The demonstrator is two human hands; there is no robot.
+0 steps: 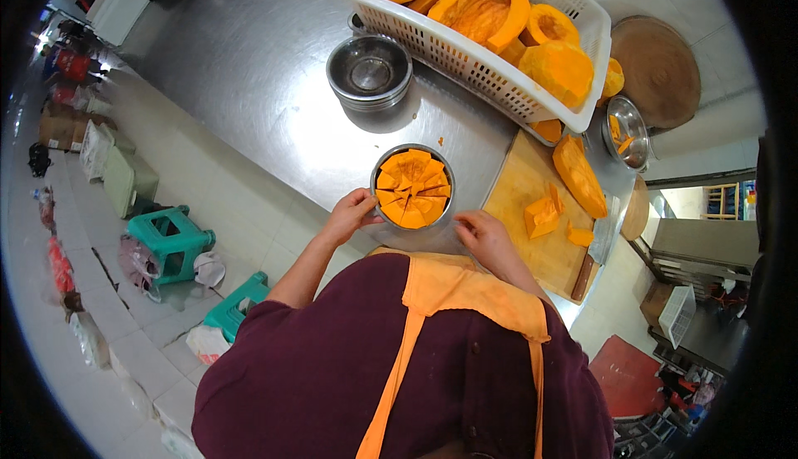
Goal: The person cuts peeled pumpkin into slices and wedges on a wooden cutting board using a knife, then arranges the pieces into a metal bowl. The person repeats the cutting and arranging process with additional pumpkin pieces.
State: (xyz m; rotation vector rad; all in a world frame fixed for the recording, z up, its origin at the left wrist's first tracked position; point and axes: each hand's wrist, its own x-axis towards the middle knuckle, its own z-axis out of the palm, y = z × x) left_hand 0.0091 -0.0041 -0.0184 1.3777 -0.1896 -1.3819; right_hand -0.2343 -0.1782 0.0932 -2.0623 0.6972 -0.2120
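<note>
A round steel bowl (pixel 453 175) packed with pumpkin slices (pixel 413 188) stands near the front edge of the steel table. My left hand (pixel 351 215) grips its left rim between thumb and fingers. Just right of the bowl is my right hand (pixel 485 235), its fingers loosely curled and nothing visible in them; whether they touch the bowl I cannot tell. Behind the bowl stands a stack of steel bowls (pixel 370 74). A wooden cutting board (pixel 512 205) to the right bears pumpkin chunks (pixel 543 215), a long pumpkin wedge (pixel 580 175) and a cleaver with a wooden handle (pixel 583 277).
A white plastic basket (pixel 464 69) of large pumpkin pieces fills the back right. Beside it are a round wooden block (pixel 656 73) and a steel bowl with pumpkin scraps (pixel 628 134). Green plastic stools (pixel 171 244) stand on the floor at left.
</note>
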